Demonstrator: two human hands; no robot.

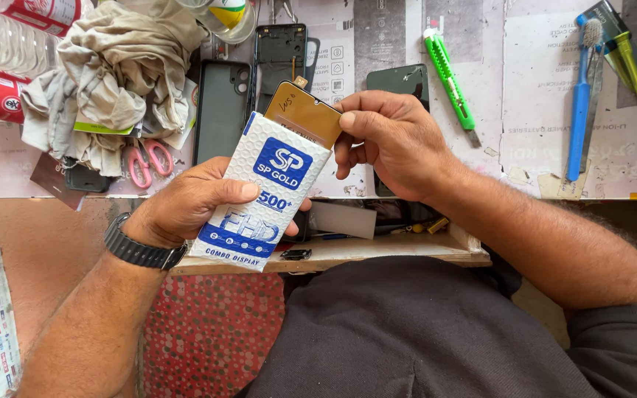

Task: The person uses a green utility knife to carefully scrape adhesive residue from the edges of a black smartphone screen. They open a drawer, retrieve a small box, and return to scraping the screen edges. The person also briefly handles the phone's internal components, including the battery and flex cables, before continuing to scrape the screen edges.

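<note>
Bright, even daylight; sharp through the middle of the view

Soft light falls from above onto the pale paper-covered worktop [540, 147], leaving only faint shadows beside the tools and a darker band below its front edge. The white and blue padded pouch [263, 195] is bright but not washed out. Clear plastic bottles [1, 40] at the top-left corner catch small glints and bend slightly.

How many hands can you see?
2. The left hand holds a white and blue packet; the right hand pinches the brown panel sticking out of its top.
</note>
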